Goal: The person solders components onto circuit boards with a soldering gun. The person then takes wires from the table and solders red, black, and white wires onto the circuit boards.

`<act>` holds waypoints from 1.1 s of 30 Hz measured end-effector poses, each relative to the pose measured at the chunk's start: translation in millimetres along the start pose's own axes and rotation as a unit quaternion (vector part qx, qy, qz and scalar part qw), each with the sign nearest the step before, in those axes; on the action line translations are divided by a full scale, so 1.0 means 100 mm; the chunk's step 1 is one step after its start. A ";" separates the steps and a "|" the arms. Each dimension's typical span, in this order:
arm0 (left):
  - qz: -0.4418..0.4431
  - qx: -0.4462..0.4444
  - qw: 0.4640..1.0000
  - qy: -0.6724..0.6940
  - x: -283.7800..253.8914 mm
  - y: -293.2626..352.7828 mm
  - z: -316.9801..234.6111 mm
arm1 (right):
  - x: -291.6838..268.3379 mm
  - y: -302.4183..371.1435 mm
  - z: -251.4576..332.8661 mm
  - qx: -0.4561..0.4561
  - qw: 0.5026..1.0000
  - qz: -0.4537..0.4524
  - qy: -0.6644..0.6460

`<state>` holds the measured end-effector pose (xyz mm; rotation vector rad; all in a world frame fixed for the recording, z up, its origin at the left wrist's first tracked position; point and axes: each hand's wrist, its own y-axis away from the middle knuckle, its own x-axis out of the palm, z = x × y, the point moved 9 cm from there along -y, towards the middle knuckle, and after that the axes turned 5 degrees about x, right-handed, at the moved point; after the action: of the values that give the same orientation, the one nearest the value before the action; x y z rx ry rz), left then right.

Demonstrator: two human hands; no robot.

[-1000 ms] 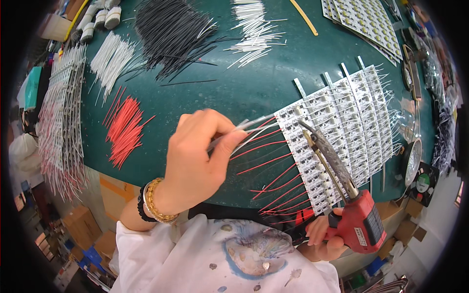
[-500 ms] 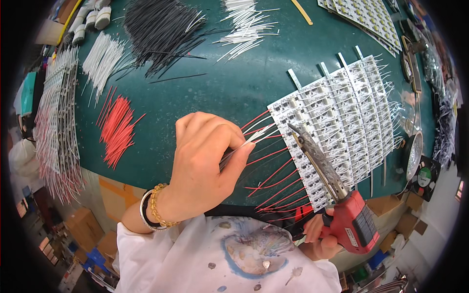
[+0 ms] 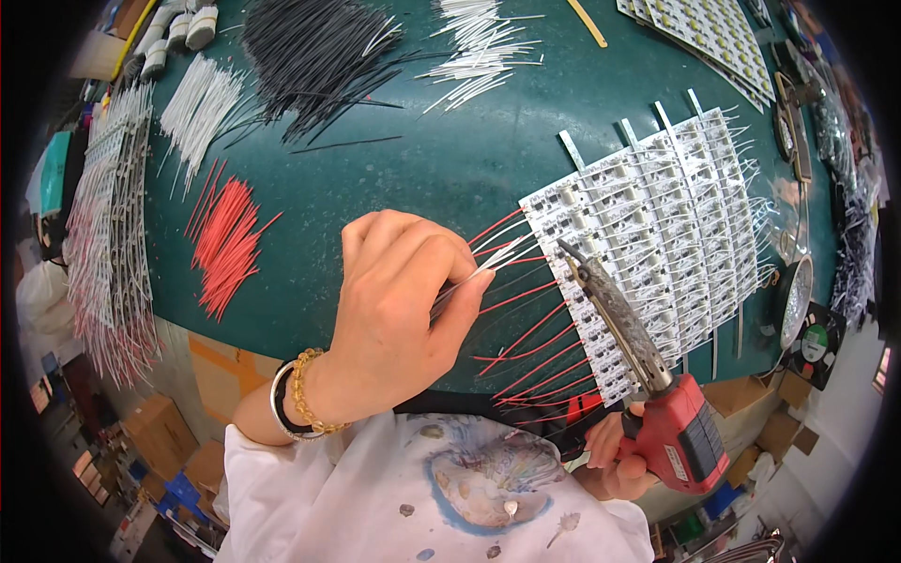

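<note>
My left hand is closed in a pinch on several thin white wires, whose ends fan out toward the circuit boards. My right hand, low at the right, is wrapped round a red and black soldering gun. Its long metal barrel slants up to the left, with the tip over the left edge of the white circuit board panel; contact cannot be made out. Red wires stick out from that edge toward me, and a few white ones run from its upper corner.
Beyond my left hand lie piles of red wires, white wires and black wires. More white wires lie at the far middle. Wired boards hang over the left table edge. Other panels are stacked far right.
The whole view has shifted slightly. The soldering gun's tip sits a little nearer to me along the panel's left edge. My left hand keeps its pinch on the white wires.
</note>
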<state>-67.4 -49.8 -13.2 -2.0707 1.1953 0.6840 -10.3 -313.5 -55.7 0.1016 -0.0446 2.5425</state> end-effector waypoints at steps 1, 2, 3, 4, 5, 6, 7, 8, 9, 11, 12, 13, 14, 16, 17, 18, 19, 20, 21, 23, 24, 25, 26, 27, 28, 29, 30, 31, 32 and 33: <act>0.001 0.002 1.000 0.000 0.01 -0.01 0.00 | 0.01 -0.03 0.01 -0.034 0.999 0.008 -0.026; 0.001 0.004 1.000 0.002 0.01 -0.02 -0.01 | 0.02 -0.03 0.05 -0.068 0.996 0.016 -0.053; 0.000 0.001 1.000 0.002 0.01 -0.01 0.00 | 0.04 -0.02 0.08 -0.069 0.996 0.015 -0.051; -0.001 -0.002 1.000 0.001 0.01 -0.01 0.00 | 0.02 -0.01 0.07 -0.043 0.999 -0.013 -0.019; 0.003 0.008 1.000 0.011 0.03 -0.07 -0.03 | -0.03 0.01 0.10 -0.017 0.998 -0.052 0.020; 0.002 0.011 1.000 0.005 0.02 -0.06 -0.04 | -0.04 0.02 0.08 -0.018 0.998 -0.051 0.018; 0.002 0.015 1.000 -0.002 0.01 -0.05 -0.04 | -0.05 0.02 0.05 -0.025 0.999 -0.044 -0.009; 0.001 0.015 1.000 -0.004 0.01 -0.04 -0.04 | -0.05 0.03 0.04 -0.031 0.998 -0.038 -0.035; -0.051 0.022 0.998 0.000 -0.08 -0.03 -0.04 | -0.03 0.02 0.05 -0.031 0.998 -0.037 -0.035; -0.104 0.029 0.994 0.003 -0.20 0.01 -0.07 | -0.07 0.04 0.10 -0.034 0.995 -0.093 -0.016; -0.090 0.029 0.995 -0.013 -0.24 0.03 -0.14 | -0.09 0.08 0.11 -0.033 0.995 -0.095 -0.015; -0.077 0.029 0.996 -0.029 -0.26 0.04 -0.19 | -0.09 0.12 0.08 -0.019 0.997 -0.077 -0.018; -0.059 0.029 0.998 -0.009 -0.20 0.04 -0.20 | -0.08 0.14 0.06 -0.004 0.998 -0.059 -0.022; -0.036 0.019 0.999 0.007 -0.05 0.06 -0.19 | -0.06 0.15 0.09 -0.015 0.998 -0.054 -0.009; -0.014 0.009 1.000 0.022 0.06 0.08 -0.17 | -0.04 0.16 0.12 -0.025 0.999 -0.047 0.003; -0.031 0.014 0.999 0.014 0.07 0.09 -0.17 | -0.02 0.24 0.09 -0.023 0.999 -0.049 0.003; -0.029 0.014 0.999 0.016 0.08 0.08 -0.17 | -0.11 0.40 0.00 -0.015 0.993 -0.111 -0.037; -0.022 0.014 1.000 0.006 0.08 0.10 -0.17 | -0.19 0.50 -0.10 -0.008 0.983 -0.167 -0.081; -0.014 0.015 1.000 -0.004 0.08 0.12 -0.18 | -0.19 0.53 -0.18 -0.006 0.983 -0.163 -0.084; -0.009 0.018 1.000 0.002 0.10 0.10 -0.17 | -0.20 0.54 -0.17 -0.059 0.977 -0.158 -0.132; -0.004 0.018 1.000 0.005 0.11 0.09 -0.16 | -0.21 0.48 -0.13 -0.058 0.977 -0.159 -0.132; -0.004 0.018 1.000 0.005 0.12 0.09 -0.16 | -0.12 0.32 -0.06 -0.038 0.993 -0.090 -0.065; -0.002 0.019 1.000 0.006 0.12 0.09 -0.16 | -0.02 0.24 -0.02 -0.018 1.000 -0.020 0.002; -0.001 0.019 1.000 0.007 0.12 0.09 -0.16 | -0.06 0.26 0.04 -0.016 1.000 -0.019 0.002; -0.001 0.018 1.000 0.007 0.11 0.09 -0.15 | -0.10 0.29 -0.05 0.060 0.998 -0.006 -0.005; -0.002 0.017 1.000 0.006 0.10 0.09 -0.15 | -0.10 0.34 -0.16 0.137 0.990 0.007 -0.011; -0.001 0.019 1.000 0.005 0.11 0.09 -0.16 | -0.09 0.39 -0.16 0.137 0.991 0.006 -0.012; -0.001 0.020 1.000 0.005 0.12 0.09 -0.17 | -0.13 0.45 -0.18 0.134 0.990 -0.026 0.029; -0.001 0.021 1.000 0.006 0.12 0.08 -0.17 | -0.19 0.49 -0.19 0.130 0.987 -0.059 0.069; -0.003 0.020 1.000 0.006 0.12 0.08 -0.16 | -0.20 0.51 -0.22 0.130 0.987 -0.058 0.069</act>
<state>-67.7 -71.6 -12.9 -2.0462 1.2000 0.6407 -23.6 -365.9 -80.2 0.0289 0.3395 2.4196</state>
